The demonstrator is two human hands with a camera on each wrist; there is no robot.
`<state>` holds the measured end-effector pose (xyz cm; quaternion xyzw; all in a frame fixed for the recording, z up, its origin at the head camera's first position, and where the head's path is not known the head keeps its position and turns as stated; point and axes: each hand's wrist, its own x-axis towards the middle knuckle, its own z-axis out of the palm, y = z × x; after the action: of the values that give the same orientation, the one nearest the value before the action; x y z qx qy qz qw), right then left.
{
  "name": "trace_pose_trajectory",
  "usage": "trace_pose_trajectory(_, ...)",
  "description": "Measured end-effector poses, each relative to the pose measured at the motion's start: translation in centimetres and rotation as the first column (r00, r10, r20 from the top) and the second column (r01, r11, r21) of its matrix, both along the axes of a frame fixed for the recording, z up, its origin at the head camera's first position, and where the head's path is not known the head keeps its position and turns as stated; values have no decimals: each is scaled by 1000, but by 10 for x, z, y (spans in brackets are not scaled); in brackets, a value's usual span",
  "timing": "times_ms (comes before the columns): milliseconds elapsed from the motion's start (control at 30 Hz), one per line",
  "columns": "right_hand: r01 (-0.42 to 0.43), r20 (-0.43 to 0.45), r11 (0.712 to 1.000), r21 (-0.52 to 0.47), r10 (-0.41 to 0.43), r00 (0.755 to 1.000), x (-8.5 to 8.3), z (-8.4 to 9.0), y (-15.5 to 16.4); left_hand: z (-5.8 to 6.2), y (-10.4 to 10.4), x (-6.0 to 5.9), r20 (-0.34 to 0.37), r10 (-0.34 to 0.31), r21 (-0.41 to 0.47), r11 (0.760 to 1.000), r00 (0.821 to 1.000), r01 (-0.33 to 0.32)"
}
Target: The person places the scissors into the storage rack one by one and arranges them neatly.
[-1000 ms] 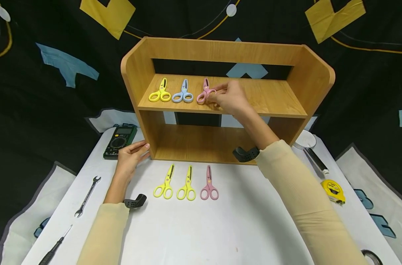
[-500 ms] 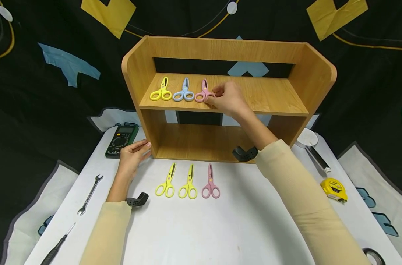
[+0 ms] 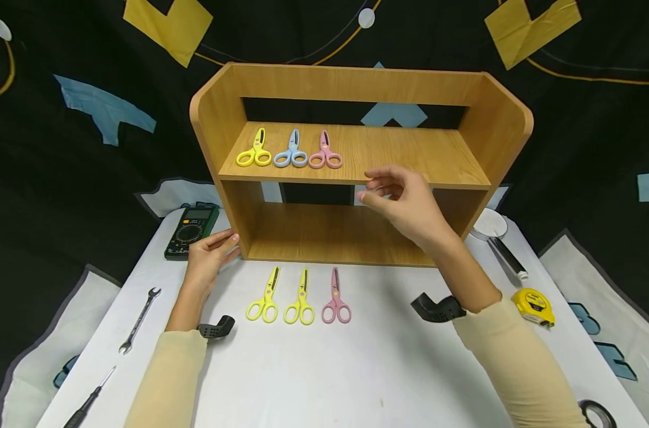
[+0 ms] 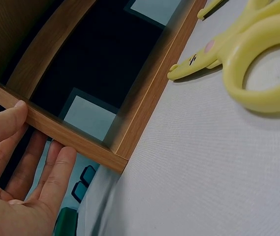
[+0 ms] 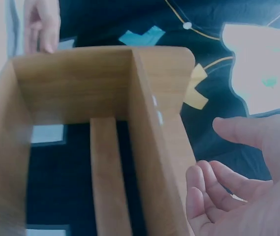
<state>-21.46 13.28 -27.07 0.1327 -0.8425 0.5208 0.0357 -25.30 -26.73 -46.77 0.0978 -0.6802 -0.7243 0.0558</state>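
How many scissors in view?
6. On the shelf's upper board: yellow scissors, blue scissors, pink scissors. On the table in front: two yellow pairs and a pink pair. None appear hidden.

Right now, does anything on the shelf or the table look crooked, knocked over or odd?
Nothing stands out. The three scissors on the upper shelf lie in a neat row, yellow, blue, pink, blades pointing back. The three scissors on the table are lined up the same way. The right hand is empty.
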Motion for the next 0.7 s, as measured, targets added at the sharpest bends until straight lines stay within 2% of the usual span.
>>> trace_pose_trajectory(167, -69, 61, 996, -57, 72, 996, 28, -35, 20, 1, 0, 1, -3, -4, 27, 1000, 1000, 4)
trace_pose_trajectory(300, -74, 122, 992, -100, 86, 989, 45, -71, 27, 3, -1, 1, 5, -4, 22, 1000, 1000, 4)
trace_pose_trajectory(533, -45, 245, 994, -99, 68, 967, 70, -140, 17, 1, 0, 1, 12, 2, 6, 1000, 1000, -2)
trace_pose_trajectory(700, -63, 304, 994, -87, 87, 949, 78, -175, 0, 1, 1, 0, -3, -4, 21, 1000, 1000, 4)
